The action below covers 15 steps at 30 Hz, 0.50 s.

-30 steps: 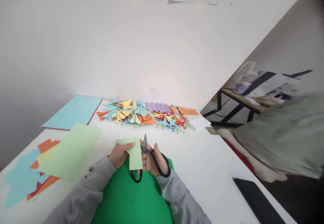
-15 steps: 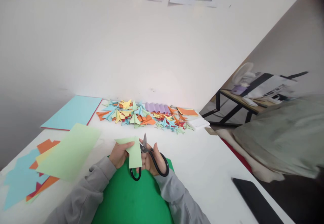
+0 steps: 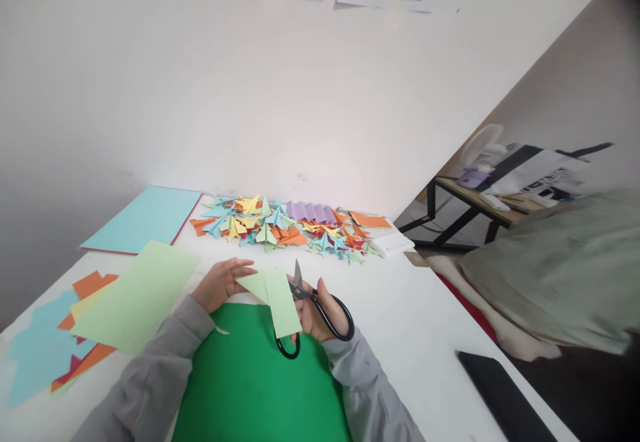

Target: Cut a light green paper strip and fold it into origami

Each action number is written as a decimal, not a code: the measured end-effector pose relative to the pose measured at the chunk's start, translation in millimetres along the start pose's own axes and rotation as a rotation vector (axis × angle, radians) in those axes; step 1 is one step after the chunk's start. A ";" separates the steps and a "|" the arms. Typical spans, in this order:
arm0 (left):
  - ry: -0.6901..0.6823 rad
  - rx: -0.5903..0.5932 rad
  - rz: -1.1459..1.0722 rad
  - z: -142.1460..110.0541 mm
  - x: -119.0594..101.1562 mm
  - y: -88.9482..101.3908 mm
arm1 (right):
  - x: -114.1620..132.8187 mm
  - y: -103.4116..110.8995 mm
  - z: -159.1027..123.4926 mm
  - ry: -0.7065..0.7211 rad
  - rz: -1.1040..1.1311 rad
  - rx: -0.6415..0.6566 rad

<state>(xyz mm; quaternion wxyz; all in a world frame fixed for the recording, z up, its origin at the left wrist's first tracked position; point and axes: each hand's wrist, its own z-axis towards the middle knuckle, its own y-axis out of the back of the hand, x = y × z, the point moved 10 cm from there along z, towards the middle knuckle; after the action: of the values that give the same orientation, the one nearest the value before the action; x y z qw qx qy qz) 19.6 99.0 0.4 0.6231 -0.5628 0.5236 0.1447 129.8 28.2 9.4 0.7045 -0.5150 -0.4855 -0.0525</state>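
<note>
My right hand (image 3: 320,312) holds black-handled scissors (image 3: 334,327), their visible blade pointing up. A folded light green paper piece (image 3: 284,309) hangs in front of the scissors and the right fingers. It has a triangular flap on its left and a straight strip running down. Whether the blades or the right fingers hold it, I cannot tell. My left hand (image 3: 224,283) is just left of the flap, fingers stretched out and close to its tip. Beneath the left wrist is a thin pale sliver (image 3: 221,330). Under both hands lies a green mat (image 3: 260,382).
Many small folded paper planes (image 3: 270,225) lie in a heap along the wall. Light blue sheets (image 3: 145,219) and a large light green sheet (image 3: 137,295) are at left, near coloured scraps (image 3: 45,345). A black flat object (image 3: 500,395) rests at right, and a person's leg (image 3: 520,335) shows beyond.
My left hand has let go of the green paper and moved left, its fingers straightening. The right hand with the scissors and the paper has shifted slightly right. The pale sliver has come into view.
</note>
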 end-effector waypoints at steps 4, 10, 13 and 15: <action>0.089 0.076 0.210 -0.5 10.0 1.1 | -24.6 -6.9 -5.1 -0.177 -0.076 0.141; 0.196 0.244 0.494 -7.2 37.8 -21.6 | -45.9 -3.8 -4.7 -0.289 -0.142 0.165; 0.167 0.233 0.530 -7.1 33.3 -25.4 | -44.5 -0.2 -2.8 -0.278 -0.167 0.140; 0.136 0.219 0.549 -5.9 29.0 -25.7 | -44.1 1.5 -2.5 -0.281 -0.185 0.122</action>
<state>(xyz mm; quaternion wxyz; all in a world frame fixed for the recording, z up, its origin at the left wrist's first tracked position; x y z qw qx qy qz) 48.4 73.8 -8.0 0.5813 -0.3382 0.7089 0.2123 109.1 8.2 -24.2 0.6518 -0.4267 -0.6268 -0.0152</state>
